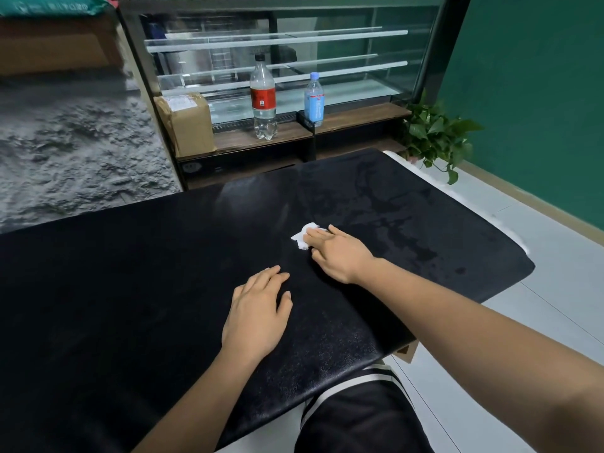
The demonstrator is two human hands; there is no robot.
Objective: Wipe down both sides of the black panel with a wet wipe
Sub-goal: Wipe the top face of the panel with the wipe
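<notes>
Your right hand (340, 253) presses a crumpled white wet wipe (302, 238) onto the textured black panel (130, 289), fingers straight; your left hand (255, 315) rests flat, empty (the clear plastic bottle (263, 96) has an unreadable red label).

Right hand (340, 253) presses a white wipe (304, 235) onto the black panel (130, 289); left hand (256, 313) rests flat.

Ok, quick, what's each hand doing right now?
Left hand: open, flat on the black panel, holding nothing.
Right hand: open, straight fingers pressing the wet wipe onto the panel.
</notes>
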